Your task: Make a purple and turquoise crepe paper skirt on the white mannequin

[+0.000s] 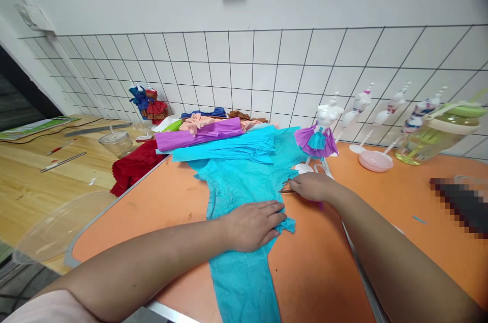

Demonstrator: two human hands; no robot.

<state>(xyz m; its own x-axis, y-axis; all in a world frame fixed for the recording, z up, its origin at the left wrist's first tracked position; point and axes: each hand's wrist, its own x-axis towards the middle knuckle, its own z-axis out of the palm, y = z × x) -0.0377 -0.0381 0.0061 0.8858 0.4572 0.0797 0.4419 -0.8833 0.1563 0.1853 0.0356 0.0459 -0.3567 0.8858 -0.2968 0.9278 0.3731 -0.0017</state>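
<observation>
A long strip of turquoise crepe paper (244, 282) runs down the orange table (312, 282) toward me. My left hand (255, 226) lies flat on it, palm down, with the fingers extended toward its right edge. At that same edge, my right hand (310, 186) is closed around a pair of scissors (286, 191); only thin dark blades show, and the handles are hidden by the fingers. Just behind the right hand stands a small white dress form (330, 116) wearing a purple and turquoise skirt (317, 141). A folded turquoise stack (229, 145) lies beyond the strip.
Purple crepe paper (202, 133) and other coloured pieces lie against the tiled wall. Red crepe paper (137, 165) is at the left. Several white dress forms (356, 104), a pink dish (375, 160) and a green-lidded bottle (438, 132) stand right. A clear cup (116, 143) is left.
</observation>
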